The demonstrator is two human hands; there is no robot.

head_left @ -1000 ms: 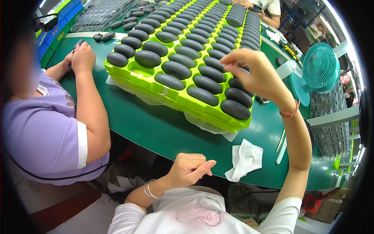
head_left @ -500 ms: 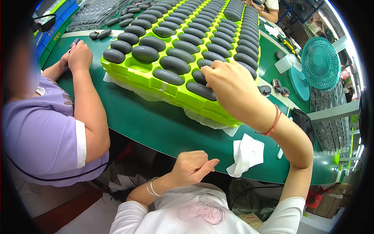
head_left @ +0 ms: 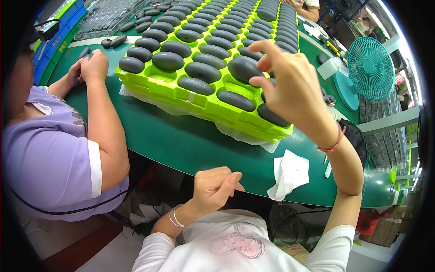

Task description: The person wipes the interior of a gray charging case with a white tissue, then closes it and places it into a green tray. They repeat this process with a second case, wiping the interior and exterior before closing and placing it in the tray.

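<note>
A bright green moulded tray [head_left: 204, 105] holds rows of dark grey, smooth oval pieces. My right hand [head_left: 294, 84] hovers over its near right part, thumb and forefinger spread apart. Right at those fingertips lies a dark oval piece [head_left: 245, 69], resting on the tray; whether the thumb touches it I cannot tell. Between it and a front-row oval piece [head_left: 236, 100] is a bare green slot [head_left: 241, 88]. Below my right wrist sits another oval piece [head_left: 272, 116]. My left hand [head_left: 214, 187] is a loose fist before my chest, its inside hidden.
A person in purple on the left holds a dark piece [head_left: 75, 80]. White tissue [head_left: 291, 174] lies on the green table [head_left: 181, 147] near its front edge. A teal fan [head_left: 370, 68] and a white bottle [head_left: 329, 68] stand right. Clear plastic trays [head_left: 106, 20] lie far left.
My right hand has opened from its grip and lifted back to the right. A slot near the front now shows bare green. The left fist has moved slightly left.
</note>
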